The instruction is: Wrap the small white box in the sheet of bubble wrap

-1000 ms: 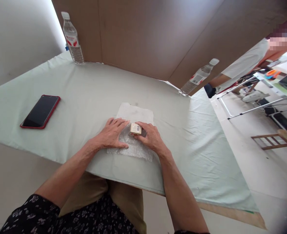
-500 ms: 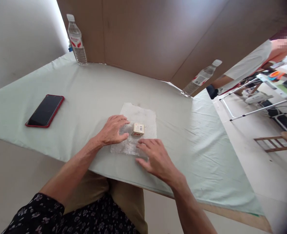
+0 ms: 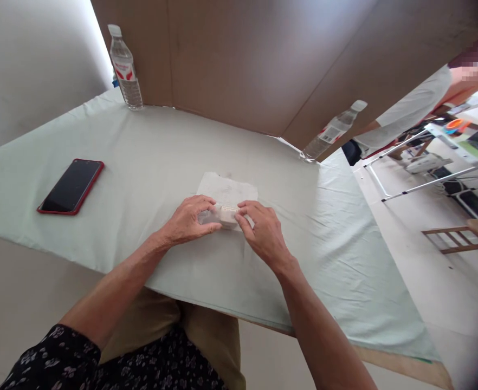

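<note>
A small box (image 3: 228, 209) stands in the middle of a sheet of bubble wrap (image 3: 227, 187) on the table. The sheet's near part is folded up over the front of the box, so only the top shows, blurred through the plastic. At the box's left side, my left hand (image 3: 192, 219) curves around the wrap, its thumb against the front of the fold and its fingers by the left edge. My right hand (image 3: 262, 227) pinches the folded edge between thumb and fingertips at the right side of the box.
A red-cased phone (image 3: 71, 186) lies on the left of the pale green tablecloth (image 3: 161, 146). Two water bottles (image 3: 126, 73) stand against a tall cardboard panel (image 3: 239, 59) at the back. Beyond the table's right edge are a person's sleeve, a folding table and a wooden stool (image 3: 458, 238).
The near flap of bubble wrap has come up from the table and over the front of the box. My right hand has moved up and away from me with it; my left hand barely moved.
</note>
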`<move>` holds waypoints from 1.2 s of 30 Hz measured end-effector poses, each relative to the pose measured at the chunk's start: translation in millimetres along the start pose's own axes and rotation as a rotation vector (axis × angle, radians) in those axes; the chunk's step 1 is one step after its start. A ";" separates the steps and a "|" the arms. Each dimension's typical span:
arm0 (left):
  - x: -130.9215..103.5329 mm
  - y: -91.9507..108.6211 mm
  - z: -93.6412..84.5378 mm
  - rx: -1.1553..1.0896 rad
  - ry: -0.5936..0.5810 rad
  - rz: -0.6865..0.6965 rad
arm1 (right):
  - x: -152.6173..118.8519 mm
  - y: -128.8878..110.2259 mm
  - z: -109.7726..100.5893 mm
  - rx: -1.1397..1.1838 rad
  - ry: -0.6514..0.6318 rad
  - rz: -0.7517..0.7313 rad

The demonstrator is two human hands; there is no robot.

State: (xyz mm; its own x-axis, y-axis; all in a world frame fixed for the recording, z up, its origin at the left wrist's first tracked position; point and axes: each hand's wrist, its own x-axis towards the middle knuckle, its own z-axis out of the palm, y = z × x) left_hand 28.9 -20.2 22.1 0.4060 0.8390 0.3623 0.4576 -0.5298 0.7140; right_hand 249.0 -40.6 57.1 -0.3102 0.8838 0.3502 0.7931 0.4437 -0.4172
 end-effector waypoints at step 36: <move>0.1 8.4 10.4 -0.325 -0.029 -0.331 | -16.2 -1.6 31.0 0.558 0.024 0.335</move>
State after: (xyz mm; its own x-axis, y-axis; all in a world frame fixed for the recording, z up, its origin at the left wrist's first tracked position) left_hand 41.0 -25.9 21.9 0.3036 0.9502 0.0699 0.2967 -0.1640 0.9408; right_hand 236.6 -51.1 26.1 -0.0770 0.9870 0.1413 0.4516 0.1609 -0.8776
